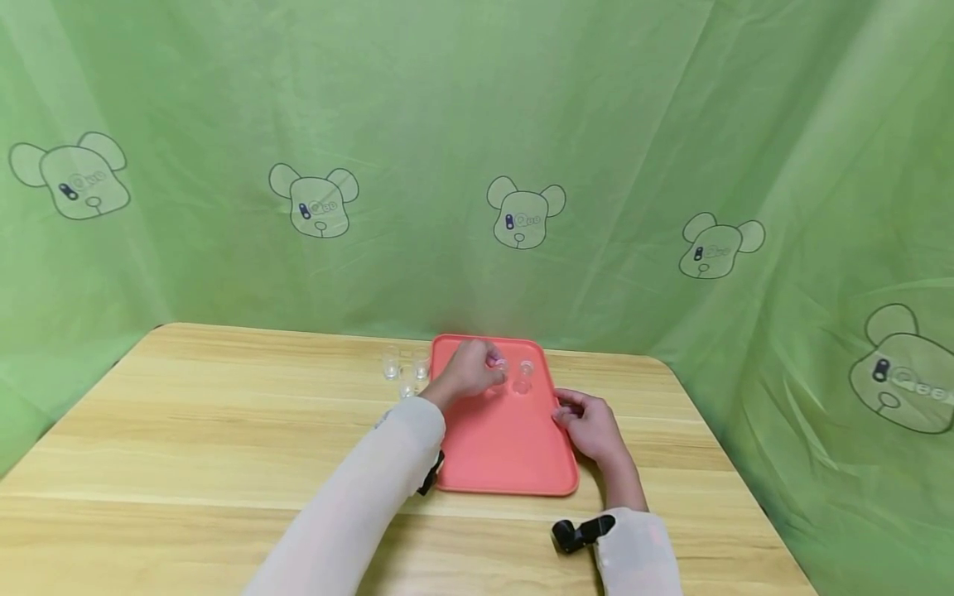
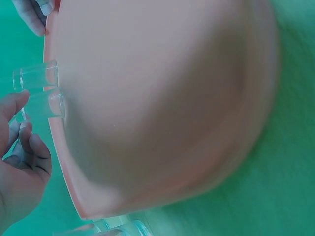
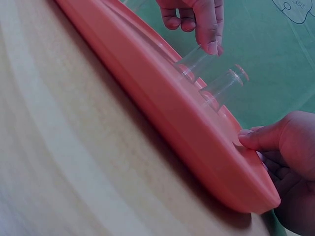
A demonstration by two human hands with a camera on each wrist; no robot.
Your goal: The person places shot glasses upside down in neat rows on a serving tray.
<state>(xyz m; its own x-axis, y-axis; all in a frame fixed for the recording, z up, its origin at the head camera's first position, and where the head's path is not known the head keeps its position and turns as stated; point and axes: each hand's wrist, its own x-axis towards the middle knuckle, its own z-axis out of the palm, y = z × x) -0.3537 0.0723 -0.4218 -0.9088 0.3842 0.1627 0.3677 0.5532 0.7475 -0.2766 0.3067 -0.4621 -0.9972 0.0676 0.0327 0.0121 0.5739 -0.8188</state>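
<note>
Item: small clear glass (image 1: pixel 501 365), upright at far end of red tray (image 1: pixel 507 447), beside 1 matching glass (image 1: pixel 526 369). Left hand (image 1: pixel 469 371) grip pinches its rim; right hand (image 1: pixel 589 424) grip curls on tray edge. Advice: set down vertically, release gently. 3 glasses (image 1: pixel 406 370) wait on table (image 1: pixel 186 463).

tray (image 1: pixel 507 447): coral red | glasses (image 1: pixel 526 368): clear | backdrop (image 1: pixel 641 124): green, bear print
</note>
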